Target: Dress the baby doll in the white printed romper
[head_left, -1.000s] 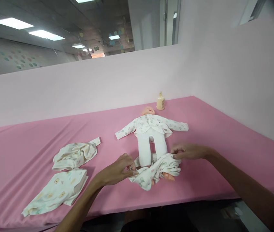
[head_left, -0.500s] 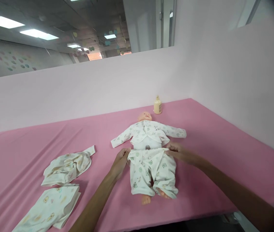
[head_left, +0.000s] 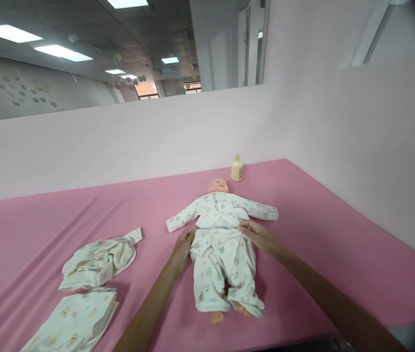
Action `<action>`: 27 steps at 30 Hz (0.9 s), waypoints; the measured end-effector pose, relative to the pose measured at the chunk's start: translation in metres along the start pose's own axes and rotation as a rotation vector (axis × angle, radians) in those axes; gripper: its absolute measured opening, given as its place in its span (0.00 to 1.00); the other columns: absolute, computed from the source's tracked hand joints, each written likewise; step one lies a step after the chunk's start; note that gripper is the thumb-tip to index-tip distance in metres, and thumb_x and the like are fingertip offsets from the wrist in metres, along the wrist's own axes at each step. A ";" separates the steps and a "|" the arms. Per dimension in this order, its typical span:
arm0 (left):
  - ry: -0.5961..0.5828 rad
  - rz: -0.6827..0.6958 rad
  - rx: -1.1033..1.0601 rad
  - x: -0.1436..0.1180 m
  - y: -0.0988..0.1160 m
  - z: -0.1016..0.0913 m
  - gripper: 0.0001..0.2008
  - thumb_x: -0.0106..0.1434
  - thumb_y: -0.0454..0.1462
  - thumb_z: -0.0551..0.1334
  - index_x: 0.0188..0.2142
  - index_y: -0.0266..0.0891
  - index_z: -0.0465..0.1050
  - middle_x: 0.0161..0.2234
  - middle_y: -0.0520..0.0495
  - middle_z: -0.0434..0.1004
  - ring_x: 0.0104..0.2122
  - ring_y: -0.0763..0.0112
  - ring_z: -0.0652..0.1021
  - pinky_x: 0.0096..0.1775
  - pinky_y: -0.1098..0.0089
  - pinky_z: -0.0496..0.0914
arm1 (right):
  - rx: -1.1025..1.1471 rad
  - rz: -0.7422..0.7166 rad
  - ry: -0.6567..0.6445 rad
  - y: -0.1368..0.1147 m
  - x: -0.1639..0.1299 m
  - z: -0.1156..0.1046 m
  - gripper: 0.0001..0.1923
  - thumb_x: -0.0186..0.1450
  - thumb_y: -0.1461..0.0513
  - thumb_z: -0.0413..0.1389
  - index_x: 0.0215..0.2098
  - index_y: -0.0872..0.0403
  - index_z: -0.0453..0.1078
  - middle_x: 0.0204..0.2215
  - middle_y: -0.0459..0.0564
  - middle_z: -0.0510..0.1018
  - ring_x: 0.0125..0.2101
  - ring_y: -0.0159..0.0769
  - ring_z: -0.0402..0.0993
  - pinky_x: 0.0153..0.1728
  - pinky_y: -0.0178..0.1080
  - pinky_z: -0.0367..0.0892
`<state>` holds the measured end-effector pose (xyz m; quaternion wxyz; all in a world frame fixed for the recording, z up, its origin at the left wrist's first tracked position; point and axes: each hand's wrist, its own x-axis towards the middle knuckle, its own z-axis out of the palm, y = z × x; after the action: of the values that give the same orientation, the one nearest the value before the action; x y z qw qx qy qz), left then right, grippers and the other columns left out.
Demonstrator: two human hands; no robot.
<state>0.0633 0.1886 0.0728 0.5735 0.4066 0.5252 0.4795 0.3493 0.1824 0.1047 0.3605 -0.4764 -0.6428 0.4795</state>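
Observation:
A baby doll lies on its back, dressed in a white patterned long-sleeved top with both sleeves spread out. Matching pants cover its legs, with the feet showing at the leg ends. My left hand is closed on the pants' waistband at the left side. At the right of the waist, my right hand pinches the waistband near the top's lower hem. Only a narrow strip of the doll's belly shows between top and pants.
To the left lie a crumpled patterned baby top and a folded patterned cloth garment. A yellowish pump bottle stands behind the doll's head. The pink-covered table meets white walls at the back and right, with a mirror above.
The pants' waistband has moved up toward the top, hiding more of the belly. My right hand has shifted inward to the left. The view has tilted slightly upward.

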 end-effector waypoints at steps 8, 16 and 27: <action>0.172 0.158 0.075 0.023 0.006 0.011 0.25 0.56 0.58 0.62 0.37 0.38 0.69 0.30 0.50 0.71 0.31 0.72 0.70 0.34 0.72 0.65 | -0.155 0.081 -0.458 -0.024 0.029 -0.031 0.16 0.58 0.50 0.62 0.30 0.55 0.71 0.22 0.41 0.67 0.25 0.30 0.60 0.28 0.35 0.54; 0.249 0.298 0.179 0.024 0.007 0.019 0.21 0.61 0.55 0.59 0.34 0.39 0.67 0.26 0.52 0.67 0.28 0.72 0.67 0.32 0.71 0.63 | -0.789 -0.116 0.357 -0.010 0.034 0.004 0.15 0.71 0.56 0.42 0.35 0.52 0.68 0.30 0.49 0.76 0.34 0.40 0.70 0.36 0.40 0.58; 0.103 0.187 0.065 0.016 0.003 0.012 0.18 0.57 0.42 0.64 0.45 0.36 0.72 0.42 0.43 0.75 0.38 0.68 0.73 0.40 0.68 0.67 | -0.970 -0.297 0.097 -0.053 0.053 0.053 0.10 0.68 0.60 0.49 0.44 0.53 0.68 0.45 0.54 0.74 0.46 0.42 0.68 0.50 0.42 0.58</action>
<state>0.0742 0.2053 0.0741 0.4851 0.4471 0.5289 0.5340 0.2711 0.2140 0.1409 0.1917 -0.5140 -0.8348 0.0469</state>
